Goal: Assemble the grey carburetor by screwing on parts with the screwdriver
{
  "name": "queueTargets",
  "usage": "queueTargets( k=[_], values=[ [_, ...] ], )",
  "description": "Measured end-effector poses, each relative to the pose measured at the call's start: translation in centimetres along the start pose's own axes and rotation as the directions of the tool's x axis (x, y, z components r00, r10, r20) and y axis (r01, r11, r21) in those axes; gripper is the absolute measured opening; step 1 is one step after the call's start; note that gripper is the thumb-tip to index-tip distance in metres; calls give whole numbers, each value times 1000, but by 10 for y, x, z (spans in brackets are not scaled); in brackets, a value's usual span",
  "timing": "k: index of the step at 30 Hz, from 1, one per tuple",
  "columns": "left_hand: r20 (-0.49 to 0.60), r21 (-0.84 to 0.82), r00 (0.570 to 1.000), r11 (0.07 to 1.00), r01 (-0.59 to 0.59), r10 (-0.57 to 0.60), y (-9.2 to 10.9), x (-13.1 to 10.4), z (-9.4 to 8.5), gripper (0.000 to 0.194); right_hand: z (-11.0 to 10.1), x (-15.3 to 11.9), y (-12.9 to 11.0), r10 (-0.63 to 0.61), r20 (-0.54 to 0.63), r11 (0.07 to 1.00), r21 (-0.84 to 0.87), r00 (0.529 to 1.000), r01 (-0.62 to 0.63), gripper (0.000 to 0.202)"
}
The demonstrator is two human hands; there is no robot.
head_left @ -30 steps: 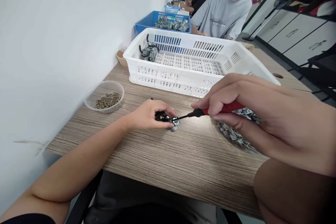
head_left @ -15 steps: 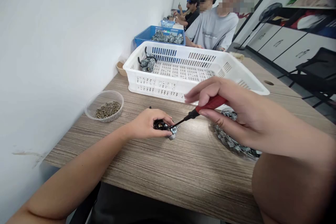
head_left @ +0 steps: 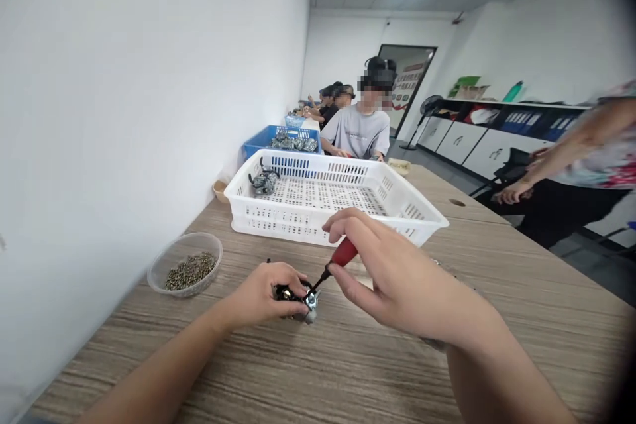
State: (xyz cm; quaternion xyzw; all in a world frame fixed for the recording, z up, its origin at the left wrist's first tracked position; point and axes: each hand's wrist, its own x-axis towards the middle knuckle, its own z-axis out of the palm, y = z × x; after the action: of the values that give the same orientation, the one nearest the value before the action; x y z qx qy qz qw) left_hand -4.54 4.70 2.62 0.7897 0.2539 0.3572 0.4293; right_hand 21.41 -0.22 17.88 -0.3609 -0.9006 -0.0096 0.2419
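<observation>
Against the tabletop, my left hand (head_left: 271,297) grips a small carburetor (head_left: 311,303), silver metal with black parts and a brass-coloured spot. Fingers and thumb curl round it, hiding much of its body. My right hand (head_left: 382,271) holds a screwdriver (head_left: 344,253) by its red handle, between the thumb and bent fingers. The screwdriver slants down to the left, and its dark shaft meets the carburetor's top beside my left fingertips. Whether the tip sits in a screw is too small to tell.
A clear tub (head_left: 218,265) of small brass-coloured screws stands left. Behind my hands is a white crate (head_left: 278,224) holding carburetors, then a blue crate (head_left: 256,140) of metal parts. A person (head_left: 355,132) sits beyond; another person (head_left: 586,146) stands at right. My right arm mostly hides a clear container.
The view has tilted up, showing ceiling and a person at right. My right hand and the screwdriver stand more upright, with the tip still at the carburetor. My left hand keeps its grip.
</observation>
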Motion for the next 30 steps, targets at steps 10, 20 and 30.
queueTargets(
  k=[10,20,30],
  values=[
    [-71,-81,996,995,-53,47,-12,1,6,24,13,9,5,-74,-86,997,9,994,75,23],
    [-76,-73,997,997,-5,-1,-20,1,7,29,-7,-6,-1,-50,137,918,397,989,-8,14],
    [-77,-106,997,994,-7,-2,-20,0,7,26,15,6,1,-12,-119,991,-132,993,-4,17]
  ],
)
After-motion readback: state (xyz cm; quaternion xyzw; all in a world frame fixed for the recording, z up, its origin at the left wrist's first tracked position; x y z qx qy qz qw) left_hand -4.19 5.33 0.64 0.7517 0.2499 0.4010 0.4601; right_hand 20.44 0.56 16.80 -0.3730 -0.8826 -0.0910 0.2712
